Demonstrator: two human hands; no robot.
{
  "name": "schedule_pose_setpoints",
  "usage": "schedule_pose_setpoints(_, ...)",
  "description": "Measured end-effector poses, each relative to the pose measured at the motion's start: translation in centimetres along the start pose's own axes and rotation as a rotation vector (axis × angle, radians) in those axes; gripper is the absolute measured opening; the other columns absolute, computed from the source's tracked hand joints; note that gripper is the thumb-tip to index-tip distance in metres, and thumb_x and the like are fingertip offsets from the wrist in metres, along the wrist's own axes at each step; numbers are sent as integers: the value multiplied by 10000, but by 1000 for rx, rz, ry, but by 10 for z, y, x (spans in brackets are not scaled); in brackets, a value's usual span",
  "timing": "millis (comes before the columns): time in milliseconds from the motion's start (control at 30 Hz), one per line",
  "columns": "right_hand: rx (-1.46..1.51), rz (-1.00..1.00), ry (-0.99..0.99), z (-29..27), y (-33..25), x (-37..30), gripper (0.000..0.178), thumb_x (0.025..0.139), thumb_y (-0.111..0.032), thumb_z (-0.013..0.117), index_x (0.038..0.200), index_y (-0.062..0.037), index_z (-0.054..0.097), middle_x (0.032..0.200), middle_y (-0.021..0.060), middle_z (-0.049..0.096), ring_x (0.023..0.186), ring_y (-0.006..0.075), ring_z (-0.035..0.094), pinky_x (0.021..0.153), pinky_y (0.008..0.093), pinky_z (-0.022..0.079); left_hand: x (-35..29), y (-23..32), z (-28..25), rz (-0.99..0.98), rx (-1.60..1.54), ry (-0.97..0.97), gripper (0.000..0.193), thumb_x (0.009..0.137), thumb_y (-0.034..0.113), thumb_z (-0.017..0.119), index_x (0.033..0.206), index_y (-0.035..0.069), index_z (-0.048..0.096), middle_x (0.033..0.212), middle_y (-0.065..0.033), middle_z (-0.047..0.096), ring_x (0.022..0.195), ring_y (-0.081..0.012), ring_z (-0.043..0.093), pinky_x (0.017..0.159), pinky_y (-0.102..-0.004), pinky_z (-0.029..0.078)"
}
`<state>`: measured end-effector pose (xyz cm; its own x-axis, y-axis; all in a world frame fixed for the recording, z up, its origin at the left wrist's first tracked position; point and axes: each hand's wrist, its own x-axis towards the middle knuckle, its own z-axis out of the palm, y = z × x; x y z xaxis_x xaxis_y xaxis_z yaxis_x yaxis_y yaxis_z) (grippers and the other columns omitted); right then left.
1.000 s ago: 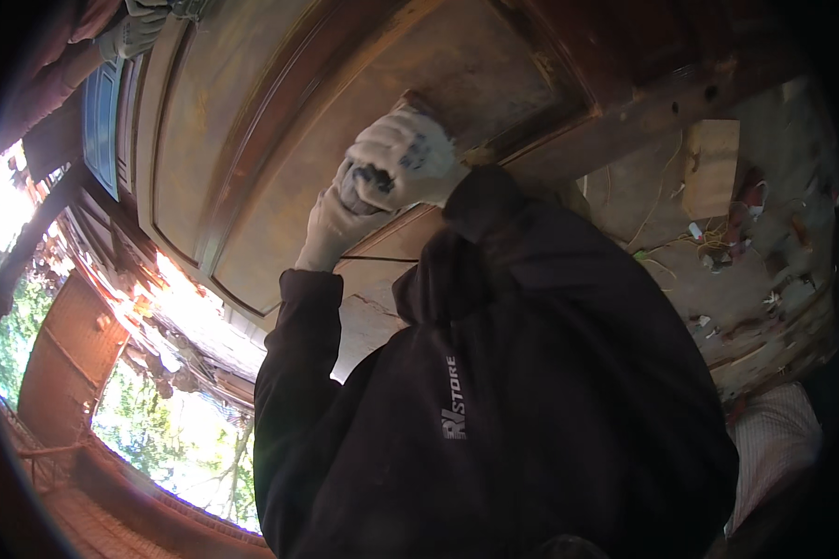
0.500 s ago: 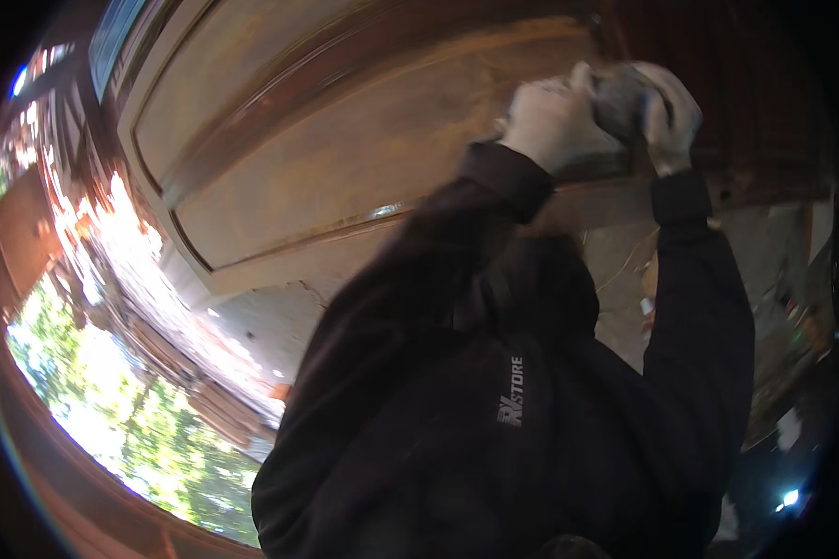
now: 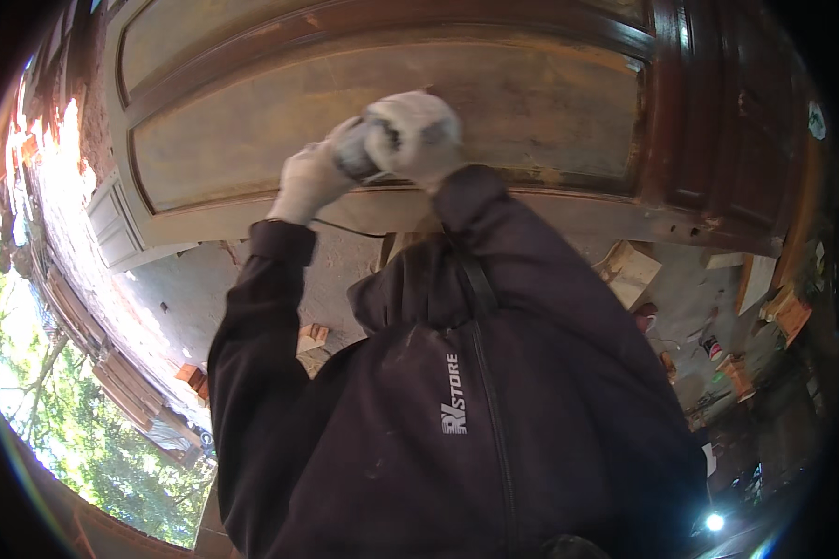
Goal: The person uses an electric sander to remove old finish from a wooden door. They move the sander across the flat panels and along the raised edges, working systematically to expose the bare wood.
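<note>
A large panelled wooden door point(image 3: 569, 121) lies across the far side, its panels dull and patchy brown, its right end darker and glossier. Over the front edge of its long near panel, both gloved hands hold a grey power sander point(image 3: 352, 155). My left hand point(image 3: 312, 182), in a white glove, is closed around its left side. My right hand point(image 3: 418, 135), also gloved, wraps its right side and top. Under the left wrist a dark cord point(image 3: 350, 228) runs along the door's edge. My hands hide most of the tool, including its underside.
Wood offcuts point(image 3: 629, 272) lie on the grey floor below the door, with more blocks point(image 3: 788, 312) at the right. A small wood block point(image 3: 312, 337) sits by my left arm. Stacked boards point(image 3: 126, 387) and bright foliage are at the left.
Both hands and the sander have shifted left along the door, from near its dark right end to the middle of the panel. The view has swung too, showing more of the door's right end.
</note>
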<state>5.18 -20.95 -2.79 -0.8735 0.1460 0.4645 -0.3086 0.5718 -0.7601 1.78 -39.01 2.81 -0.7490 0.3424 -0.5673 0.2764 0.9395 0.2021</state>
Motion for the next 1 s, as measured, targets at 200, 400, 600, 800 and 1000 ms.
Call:
schedule_pose_setpoints(200, -149, 121, -434, 7, -40, 7, 502, 813, -572, 687, 1048, -129, 696, 1071, 66, 707, 1042, 267, 636, 954, 434, 470, -19, -23, -6, 7, -69, 41, 702, 779, 433, 807, 1399, 207, 568, 1105, -136, 742, 1032, -328, 710, 899, -456, 558)
schedule_pose_setpoints(400, -456, -149, -538, -148, 9, -26, 760, 729, -617, 753, 1253, -105, 551, 1211, 72, 592, 1148, 246, 570, 1006, 419, 434, -1, 100, 33, 199, 11, 42, 728, 792, 392, 771, 1455, 260, 499, 1157, -123, 730, 1074, -311, 701, 906, -430, 560)
schedule_pose_setpoints(600, -484, -141, -735, -292, 76, -47, 837, 636, -434, 884, 1299, -82, 514, 1267, 89, 578, 1222, 284, 557, 1067, 419, 447, 12, 255, 63, 386, -64, 82, 550, 838, 245, 679, 1369, 174, 559, 1066, -143, 748, 943, -323, 737, 803, -437, 572)
schedule_pose_setpoints(800, -373, -161, -819, -390, 132, -59, 860, 616, -335, 911, 1329, -42, 528, 1300, 164, 605, 1183, 369, 612, 1027, 458, 505, 34, 353, 97, 536, -82, 126, 426, 884, 175, 583, 1302, 94, 573, 898, -137, 747, 823, -295, 745, 658, -433, 555)
schedule_pose_setpoints(1000, -261, -222, -766, -327, 105, -23, 739, 645, -319, 881, 1265, -38, 594, 1220, 165, 657, 1119, 352, 655, 965, 445, 542, 26, 294, 79, 448, -177, 219, 456, 855, 159, 615, 1303, 96, 562, 865, -145, 742, 820, -314, 741, 691, -435, 570)
